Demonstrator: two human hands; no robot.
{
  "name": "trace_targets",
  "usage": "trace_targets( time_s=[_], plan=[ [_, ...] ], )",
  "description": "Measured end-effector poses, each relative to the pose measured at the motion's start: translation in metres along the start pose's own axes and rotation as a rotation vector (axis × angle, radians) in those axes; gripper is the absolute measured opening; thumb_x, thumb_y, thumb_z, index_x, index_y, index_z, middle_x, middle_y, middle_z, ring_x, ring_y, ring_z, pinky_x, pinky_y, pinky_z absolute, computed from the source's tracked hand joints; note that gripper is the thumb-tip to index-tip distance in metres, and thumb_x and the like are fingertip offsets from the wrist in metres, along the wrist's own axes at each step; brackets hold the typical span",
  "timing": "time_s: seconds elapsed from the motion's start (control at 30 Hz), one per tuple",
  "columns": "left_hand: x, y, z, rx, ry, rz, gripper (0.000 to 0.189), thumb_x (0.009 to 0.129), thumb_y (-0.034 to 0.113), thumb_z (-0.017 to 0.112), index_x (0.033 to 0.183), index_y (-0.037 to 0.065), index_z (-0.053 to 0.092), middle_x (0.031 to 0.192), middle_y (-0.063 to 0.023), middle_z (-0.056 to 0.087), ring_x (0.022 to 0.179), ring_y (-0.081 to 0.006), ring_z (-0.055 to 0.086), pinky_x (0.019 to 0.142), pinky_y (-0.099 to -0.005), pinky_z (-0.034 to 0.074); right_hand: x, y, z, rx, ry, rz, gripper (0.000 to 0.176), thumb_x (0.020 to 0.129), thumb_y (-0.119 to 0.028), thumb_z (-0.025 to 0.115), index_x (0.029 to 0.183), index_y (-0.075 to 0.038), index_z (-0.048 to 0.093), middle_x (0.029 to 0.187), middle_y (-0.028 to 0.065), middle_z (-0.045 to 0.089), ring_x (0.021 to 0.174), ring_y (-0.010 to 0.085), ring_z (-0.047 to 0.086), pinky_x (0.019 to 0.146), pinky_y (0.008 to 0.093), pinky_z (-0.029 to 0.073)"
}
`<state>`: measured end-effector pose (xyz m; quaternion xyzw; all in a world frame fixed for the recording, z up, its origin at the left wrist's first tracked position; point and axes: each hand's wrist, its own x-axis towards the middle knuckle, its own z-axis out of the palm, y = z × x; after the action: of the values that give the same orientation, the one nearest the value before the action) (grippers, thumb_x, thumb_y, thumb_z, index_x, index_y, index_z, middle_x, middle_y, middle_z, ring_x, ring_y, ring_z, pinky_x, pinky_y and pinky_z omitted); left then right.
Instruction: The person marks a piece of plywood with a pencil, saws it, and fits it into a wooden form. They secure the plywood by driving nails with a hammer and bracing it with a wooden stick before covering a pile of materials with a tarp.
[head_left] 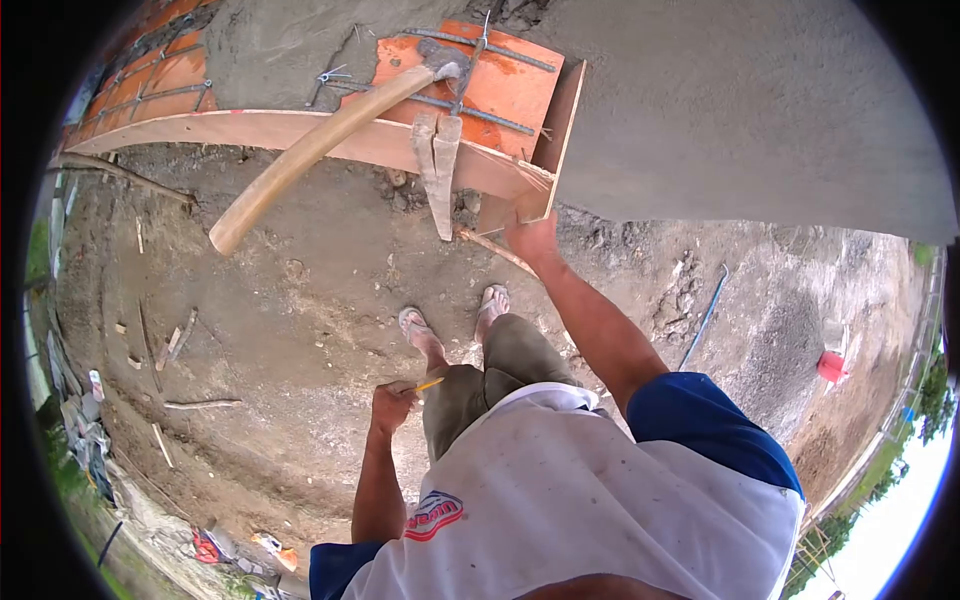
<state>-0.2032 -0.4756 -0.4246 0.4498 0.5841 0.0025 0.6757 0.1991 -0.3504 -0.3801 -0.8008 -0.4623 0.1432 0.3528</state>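
Observation:
A yellow pencil [430, 384] is pinched in my left hand [394, 405], low beside my left knee. My right hand [533, 240] reaches forward, fingers wrapped round the lower end of an upright plywood board [562, 130]; some fingers are hidden behind it. This board meets the corner of a long plywood form side [385, 145]. Across the form lies a hammer [320, 150], its wooden handle sticking out toward me. Close to it, a split wooden stake [438, 175] leans against the form's outer face. Steel bars [480, 115] cross the orange panel [510, 75] inside.
Smooth grey concrete [760, 110] spreads at the right of the form. A blue rod [707, 315] and a red container [831, 367] are on the dirt to my right. Wood scraps [178, 340] litter the ground at left. My sandalled feet [490, 305] stand near the form.

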Motion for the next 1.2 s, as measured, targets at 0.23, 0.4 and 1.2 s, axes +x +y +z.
trace_targets(
  time_s=[0.23,0.4,1.2],
  plan=[
    [-0.017,-0.035,-0.024,0.057,-0.044,-0.034,0.02,0.082,0.005,0.06,0.096,-0.004,0.07,0.071,-0.0111,0.069,0.055,-0.0111,0.06,0.05,-0.0236,0.048,-0.005,-0.003,0.002,0.0,0.041,0.047,0.021,0.078,-0.01,0.059,0.095,0.0,0.065,0.083,0.026,0.065,0.086,0.0428,0.064,0.07,0.045,0.053],
    [-0.023,-0.029,-0.031,0.041,-0.071,-0.007,0.019,0.081,0.006,0.061,0.094,-0.003,0.071,0.072,-0.0102,0.069,0.055,-0.0113,0.061,0.05,-0.0244,0.048,-0.009,-0.007,0.005,0.119,0.096,0.093,0.021,0.078,-0.01,0.06,0.096,0.0,0.065,0.087,0.0268,0.066,0.09,0.0424,0.064,0.071,0.0444,0.053],
    [0.021,0.062,-0.013,-0.241,-0.013,0.154,0.024,0.091,0.009,0.055,0.107,-0.004,0.066,0.075,-0.0036,0.064,0.058,-0.0091,0.055,0.053,-0.0242,0.047,-0.001,-0.002,0.001,-0.034,0.064,-0.054,0.013,0.076,-0.007,0.061,0.086,0.0,0.064,0.082,0.0202,0.067,0.082,0.0359,0.068,0.065,0.0405,0.053]
  ],
)
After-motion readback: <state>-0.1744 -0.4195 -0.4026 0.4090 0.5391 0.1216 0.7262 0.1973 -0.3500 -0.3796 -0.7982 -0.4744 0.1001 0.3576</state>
